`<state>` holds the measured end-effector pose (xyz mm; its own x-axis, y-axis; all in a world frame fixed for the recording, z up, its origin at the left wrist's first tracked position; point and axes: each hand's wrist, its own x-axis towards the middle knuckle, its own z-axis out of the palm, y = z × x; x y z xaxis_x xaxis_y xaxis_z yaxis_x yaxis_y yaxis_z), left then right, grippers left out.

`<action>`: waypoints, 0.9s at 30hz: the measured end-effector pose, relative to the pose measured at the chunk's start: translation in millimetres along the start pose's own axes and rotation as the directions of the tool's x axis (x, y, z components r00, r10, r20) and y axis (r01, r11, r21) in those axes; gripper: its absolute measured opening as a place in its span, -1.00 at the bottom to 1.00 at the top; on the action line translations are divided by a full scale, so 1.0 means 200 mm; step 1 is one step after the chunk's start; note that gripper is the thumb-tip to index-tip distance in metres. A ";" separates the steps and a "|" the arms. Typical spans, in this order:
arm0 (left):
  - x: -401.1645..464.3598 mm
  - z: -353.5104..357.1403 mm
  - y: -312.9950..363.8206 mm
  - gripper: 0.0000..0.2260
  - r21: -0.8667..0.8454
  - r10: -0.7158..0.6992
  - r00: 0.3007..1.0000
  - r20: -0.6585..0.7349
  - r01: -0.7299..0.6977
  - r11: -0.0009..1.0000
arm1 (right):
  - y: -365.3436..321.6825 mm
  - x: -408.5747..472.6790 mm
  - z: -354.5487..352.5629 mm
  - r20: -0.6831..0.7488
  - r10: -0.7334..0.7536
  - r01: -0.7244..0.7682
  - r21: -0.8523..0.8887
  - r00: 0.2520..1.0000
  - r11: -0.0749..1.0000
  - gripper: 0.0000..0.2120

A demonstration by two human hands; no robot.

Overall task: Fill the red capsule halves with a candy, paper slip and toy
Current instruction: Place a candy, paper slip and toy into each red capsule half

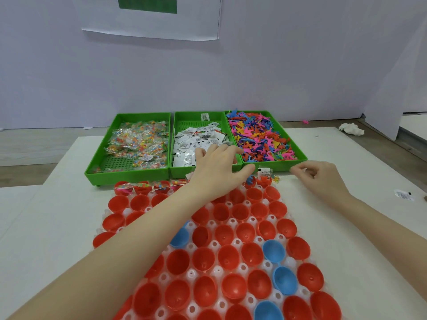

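Packing workstation: green sorting trays (129, 174), partition walls (277, 72).

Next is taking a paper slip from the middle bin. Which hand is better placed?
Left. The left hand already reaches over the paper slips in the middle bin; the right hand sits off by the toy bin.

The scene is bright and evenly lit by soft, diffuse light from above, with only faint shadows under the left forearm (129, 248) and along the near walls of the green trays (129, 174). Small pale highlights sit in the bowls of the red capsule halves (228, 257), though nothing is blown out. Wide-angle distortion bends the white table (360, 204) edges and stretches the capsules near the bottom. Focus is moderately soft overall; the far trays' contents look smeared, and the right hand (321, 179) shows slight motion blur at its fingers.
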<state>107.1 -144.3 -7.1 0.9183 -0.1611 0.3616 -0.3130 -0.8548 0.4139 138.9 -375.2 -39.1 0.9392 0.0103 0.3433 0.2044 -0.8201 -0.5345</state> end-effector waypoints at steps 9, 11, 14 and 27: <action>-0.02 -0.05 -0.01 -0.75 -0.150 -0.053 0.968 -0.244 0.016 0.988 | -0.13 0.02 0.10 0.182 0.152 -0.144 -0.056 0.971 0.988 -0.71; -0.03 -0.07 -0.01 -0.81 -0.179 -0.057 0.953 -0.296 0.003 0.984 | -0.12 0.02 0.09 0.174 0.192 -0.201 0.038 0.966 0.979 -0.82; -0.03 -0.10 -0.01 -0.89 -0.280 -0.053 0.955 -0.291 -0.032 0.960 | -0.14 0.02 -0.01 0.023 0.257 -0.255 0.243 0.966 0.936 -0.84; -0.05 -0.23 0.21 -0.79 -0.902 -0.134 0.942 0.308 0.334 0.273 | -0.62 -0.11 -0.21 0.035 -0.174 0.123 0.571 0.984 0.811 -0.77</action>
<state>73.8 -154.7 45.6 0.9816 -0.1892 0.0275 0.0027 0.1576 0.9875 81.3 -296.6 52.0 0.8983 0.1730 0.4038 0.4392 -0.3372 -0.8327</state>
